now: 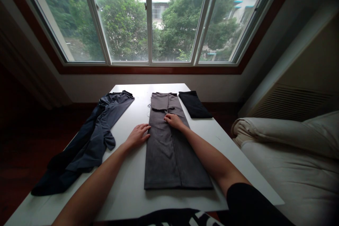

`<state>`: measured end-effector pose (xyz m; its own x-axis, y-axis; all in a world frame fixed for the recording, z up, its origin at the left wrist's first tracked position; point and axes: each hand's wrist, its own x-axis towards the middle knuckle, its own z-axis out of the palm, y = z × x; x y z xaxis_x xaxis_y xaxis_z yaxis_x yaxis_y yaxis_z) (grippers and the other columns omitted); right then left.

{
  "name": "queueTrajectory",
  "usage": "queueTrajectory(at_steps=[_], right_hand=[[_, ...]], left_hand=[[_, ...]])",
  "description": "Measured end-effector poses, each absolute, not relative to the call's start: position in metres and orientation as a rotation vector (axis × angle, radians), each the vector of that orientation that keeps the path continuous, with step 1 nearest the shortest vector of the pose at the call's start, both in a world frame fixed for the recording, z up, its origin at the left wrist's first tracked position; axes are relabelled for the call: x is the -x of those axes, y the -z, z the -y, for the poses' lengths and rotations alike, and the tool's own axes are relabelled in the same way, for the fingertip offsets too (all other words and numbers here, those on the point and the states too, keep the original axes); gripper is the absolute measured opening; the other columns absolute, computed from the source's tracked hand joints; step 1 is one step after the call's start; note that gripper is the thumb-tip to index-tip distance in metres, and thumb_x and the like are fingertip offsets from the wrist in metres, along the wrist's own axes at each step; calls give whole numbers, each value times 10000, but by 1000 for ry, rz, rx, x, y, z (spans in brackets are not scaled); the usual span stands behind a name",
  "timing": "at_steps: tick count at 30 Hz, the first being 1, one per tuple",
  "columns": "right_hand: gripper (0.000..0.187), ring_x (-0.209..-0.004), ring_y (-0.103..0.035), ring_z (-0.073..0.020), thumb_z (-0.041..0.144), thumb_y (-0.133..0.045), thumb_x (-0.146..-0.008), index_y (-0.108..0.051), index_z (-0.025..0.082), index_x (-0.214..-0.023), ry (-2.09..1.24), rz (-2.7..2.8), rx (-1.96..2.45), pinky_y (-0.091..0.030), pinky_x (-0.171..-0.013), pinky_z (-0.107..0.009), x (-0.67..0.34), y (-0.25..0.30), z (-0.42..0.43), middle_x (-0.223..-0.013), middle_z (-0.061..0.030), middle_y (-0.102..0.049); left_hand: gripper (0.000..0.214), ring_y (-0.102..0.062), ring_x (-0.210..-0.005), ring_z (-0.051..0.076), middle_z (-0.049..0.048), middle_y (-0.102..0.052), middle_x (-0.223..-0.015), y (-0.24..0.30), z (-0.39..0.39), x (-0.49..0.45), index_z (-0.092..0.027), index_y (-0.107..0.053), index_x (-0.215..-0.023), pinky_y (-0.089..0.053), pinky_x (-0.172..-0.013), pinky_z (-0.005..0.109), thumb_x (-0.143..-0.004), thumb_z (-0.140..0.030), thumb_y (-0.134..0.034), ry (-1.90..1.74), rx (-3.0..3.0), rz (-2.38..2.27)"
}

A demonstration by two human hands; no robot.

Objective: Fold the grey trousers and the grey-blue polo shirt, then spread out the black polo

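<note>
Smoothing out the grey trousers on the white table

The grey trousers lie flat and lengthwise down the middle of the white table, waistband toward the window. The left hand rests palm down at their left edge, fingers spread loosely and gripping nothing, fingertips just onto the cloth. The right hand presses near the upper middle, fingers close together and flat, nothing pinched. I'd say the trick here is keeping both palms flat and stroking outward from the centre seam so the legs stay stacked and the edges stay square, rather than bunching the fabric. Count-wise: one pair of grey trousers, one rumpled dark blue garment off to the left, and one folded black piece just beside the trousers on the right.
</note>
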<state>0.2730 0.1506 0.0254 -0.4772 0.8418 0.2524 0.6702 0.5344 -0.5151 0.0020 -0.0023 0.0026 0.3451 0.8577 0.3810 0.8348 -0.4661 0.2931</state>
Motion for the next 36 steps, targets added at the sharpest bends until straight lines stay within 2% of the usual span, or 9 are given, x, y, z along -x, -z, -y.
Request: queueTrajectory(at_steps=[20,29,33,36], right_hand=[[223,-779,-653,-164,342,-584,-958,-762,208,-959,-473,2300,1205,-402,-686,-220,-274,-22,-154,-894,-27,-758],[227,-812,-661,-175,340,-575,-964,-760,209,-978,-475,2305,1256,-424,-729,-226,-272,-29,-147,-910,-33,-760],[241,-904,-665,-187,338,-535,-991,-744,223,-1019,-360,2280,1228,-441,-813,-241,-272,-32,-142,-992,-50,-752],[277,-1088,-635,-199,340,-494,-1019,-731,226,-1107,-232,2258,1169,-439,-953,-269,-273,-30,-141,-1157,-77,-717]], left_hand=[[470,-475,-1387,286,111,-531,-1500,-3,2,-3,-228,-574,-1438,-373,-1185,478,-987,-360,-590,-722,-2551,-1620],[468,-477,-1385,282,104,-537,-1493,-2,2,-2,-240,-571,-1436,-372,-1187,482,-984,-356,-593,-754,-2548,-1604],[472,-477,-1385,279,106,-538,-1491,-2,2,-2,-240,-570,-1437,-370,-1187,479,-978,-350,-600,-754,-2545,-1600],[476,-472,-1389,278,108,-535,-1493,-3,3,-3,-236,-566,-1438,-367,-1188,480,-976,-343,-604,-737,-2543,-1599]])
